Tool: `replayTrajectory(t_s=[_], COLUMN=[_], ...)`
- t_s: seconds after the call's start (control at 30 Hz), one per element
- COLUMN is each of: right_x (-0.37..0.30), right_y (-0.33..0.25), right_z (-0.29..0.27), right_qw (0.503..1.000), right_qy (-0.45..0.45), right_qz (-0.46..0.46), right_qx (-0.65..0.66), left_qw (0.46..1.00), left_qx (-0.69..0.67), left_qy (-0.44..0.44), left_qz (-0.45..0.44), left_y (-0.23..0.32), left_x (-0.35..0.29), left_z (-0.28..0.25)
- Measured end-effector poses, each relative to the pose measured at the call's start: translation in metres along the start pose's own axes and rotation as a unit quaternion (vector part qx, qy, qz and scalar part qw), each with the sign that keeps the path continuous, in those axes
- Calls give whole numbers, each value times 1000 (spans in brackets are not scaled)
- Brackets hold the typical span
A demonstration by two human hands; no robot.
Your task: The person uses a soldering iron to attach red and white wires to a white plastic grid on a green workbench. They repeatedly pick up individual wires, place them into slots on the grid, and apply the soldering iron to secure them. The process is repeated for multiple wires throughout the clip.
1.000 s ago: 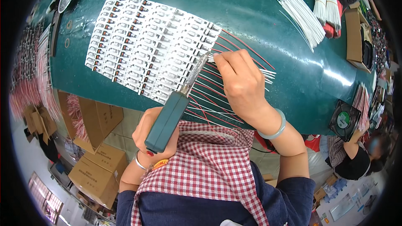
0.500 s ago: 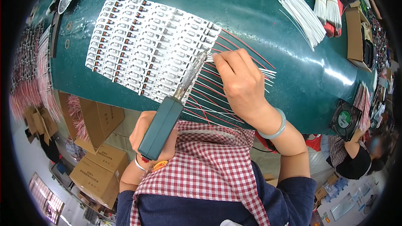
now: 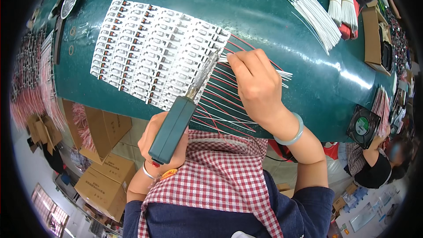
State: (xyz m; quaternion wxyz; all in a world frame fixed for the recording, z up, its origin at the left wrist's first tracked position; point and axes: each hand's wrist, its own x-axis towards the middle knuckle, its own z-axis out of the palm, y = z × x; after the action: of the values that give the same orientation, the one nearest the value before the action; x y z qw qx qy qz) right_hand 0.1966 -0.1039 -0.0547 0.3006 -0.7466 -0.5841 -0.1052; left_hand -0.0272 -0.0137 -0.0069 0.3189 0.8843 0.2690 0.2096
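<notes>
A white panel (image 3: 147, 48) carrying rows of small metal and dark parts lies on the green table. My left hand (image 3: 152, 139) is wrapped round the dark green, boxy handle of a soldering iron (image 3: 172, 128). Its long, stained metal end slants across the panel's right part, with the tip close to the right edge. Beside that tip, my right hand (image 3: 257, 79) pinches several white wires (image 3: 282, 75), which stick out past the fingers. Red and white wires (image 3: 227, 99) fan out from the panel's edge below and under this hand. The exact contact at the tip is too small to make out.
Loose white wires (image 3: 315, 22) and tied bundles (image 3: 341, 4) lie at the far right by an open cardboard box (image 3: 376, 39). A black fan (image 3: 363, 123) stands at the right edge near another person (image 3: 374, 163). A round metal dish (image 3: 70, 1) sits far left.
The panel has shifted slightly toward me on its left side. Both hands have moved only a little: the iron's handle slightly up and right, the right hand slightly to the right, still pinching wires.
</notes>
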Motion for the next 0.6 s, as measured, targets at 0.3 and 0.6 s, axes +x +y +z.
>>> replayTrajectory(t_s=[0.3,0.6], right_x=[0,1], right_y=[2,1], right_z=[5,5], right_qw=[1000,1000], right_qy=[-8,-13], right_qz=[-7,-6], right_qx=[3,5], left_qw=[998,999], left_qx=[-57,-26], left_qy=[-9,-21], left_qz=[-21,-19], left_y=[-4,-1], left_x=[1,0], left_z=[3,1])
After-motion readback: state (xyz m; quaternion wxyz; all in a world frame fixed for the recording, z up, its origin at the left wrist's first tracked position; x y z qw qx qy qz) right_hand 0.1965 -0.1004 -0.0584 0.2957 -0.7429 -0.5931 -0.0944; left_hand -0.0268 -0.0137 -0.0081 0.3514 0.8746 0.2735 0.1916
